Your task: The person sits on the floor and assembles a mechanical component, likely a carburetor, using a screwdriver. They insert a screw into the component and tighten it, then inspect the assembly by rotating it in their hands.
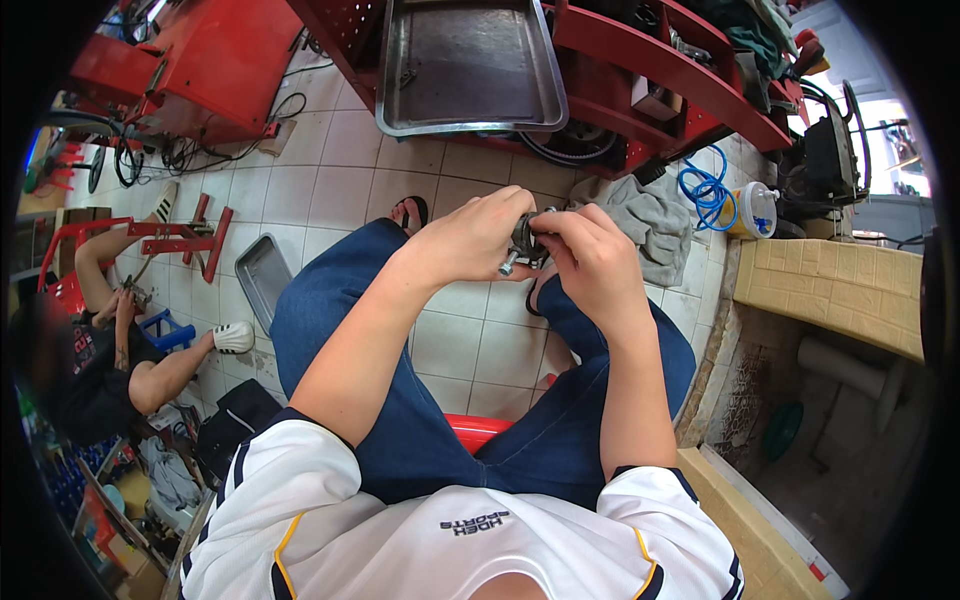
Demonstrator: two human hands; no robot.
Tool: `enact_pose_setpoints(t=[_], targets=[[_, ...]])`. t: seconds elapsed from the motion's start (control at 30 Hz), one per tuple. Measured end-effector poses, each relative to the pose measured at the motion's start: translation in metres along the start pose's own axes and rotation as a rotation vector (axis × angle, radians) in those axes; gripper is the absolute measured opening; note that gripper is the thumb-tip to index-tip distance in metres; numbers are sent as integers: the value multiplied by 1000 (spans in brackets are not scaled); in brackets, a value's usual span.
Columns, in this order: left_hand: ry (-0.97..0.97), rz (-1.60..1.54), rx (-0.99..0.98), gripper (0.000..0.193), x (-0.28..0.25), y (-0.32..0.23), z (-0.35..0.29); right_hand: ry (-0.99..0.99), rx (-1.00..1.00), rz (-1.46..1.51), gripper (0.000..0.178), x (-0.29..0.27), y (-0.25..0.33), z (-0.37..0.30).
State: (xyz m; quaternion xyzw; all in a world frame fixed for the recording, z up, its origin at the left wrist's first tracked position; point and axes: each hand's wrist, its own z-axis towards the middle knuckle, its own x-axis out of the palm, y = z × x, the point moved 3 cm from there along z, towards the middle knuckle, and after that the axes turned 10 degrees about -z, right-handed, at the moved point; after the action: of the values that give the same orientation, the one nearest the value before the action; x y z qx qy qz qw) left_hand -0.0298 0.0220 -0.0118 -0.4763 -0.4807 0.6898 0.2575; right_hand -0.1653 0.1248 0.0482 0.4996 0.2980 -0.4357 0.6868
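Note:
I sit on a red stool (478,431) in blue jeans, knees apart over a tiled floor. Both hands meet above my knees around a small grey metal part (522,243) with a short bolt-like stub sticking out at its lower left. My left hand (470,238) wraps the part from the left, fingers curled over its top. From the right, my right hand (592,262) pinches it with fingertips on its upper edge. Most of the part is hidden by the fingers.
A large metal tray (465,65) rests on a red rack ahead. A smaller tray (258,275) lies on the floor to the left, a grey rag (650,222) to the right. Another person (110,350) sits at far left. A brick-patterned ledge (830,290) is at right.

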Motion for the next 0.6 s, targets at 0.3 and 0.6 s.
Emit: enact_pose_setpoints(t=[0.3, 0.6], targets=[[18, 22, -2, 60, 1, -3, 0, 13, 77, 61, 22, 2, -2, -3], [14, 7, -4, 58, -1, -2, -2, -41, 27, 13, 17, 7, -3, -7]])
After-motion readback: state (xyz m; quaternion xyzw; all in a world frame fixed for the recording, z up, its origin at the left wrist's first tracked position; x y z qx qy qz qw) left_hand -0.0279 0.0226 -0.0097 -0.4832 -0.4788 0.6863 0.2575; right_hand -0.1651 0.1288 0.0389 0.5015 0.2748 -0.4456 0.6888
